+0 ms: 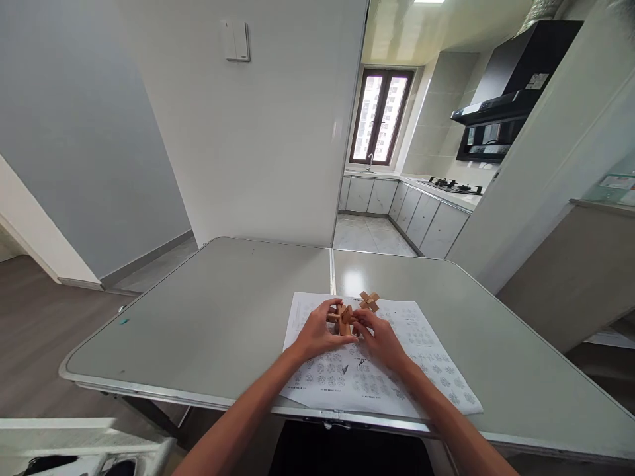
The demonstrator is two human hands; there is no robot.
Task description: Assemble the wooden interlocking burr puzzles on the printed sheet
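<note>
Over a printed sheet (pixel 377 377) on the table, my left hand (pixel 320 330) is closed around a wooden interlocking puzzle (pixel 344 322), thumb below and fingers at its upper left. From the other side my right hand (pixel 380 337) pinches a part of the same puzzle at its right edge. My fingers cover some of its pieces. Just beyond my right hand, a second wooden puzzle (pixel 369 301), shaped like a cross of interlocked blocks, rests at the sheet's top edge. Rows of small diagrams are printed on the sheet.
The grey folding table (pixel 223 317) has a metal rim and a seam down its middle. A small green bit (pixel 124 321) lies near its left edge. A white wall (pixel 268 145) with a light switch (pixel 235 41) stands behind; a kitchen opens at the back right.
</note>
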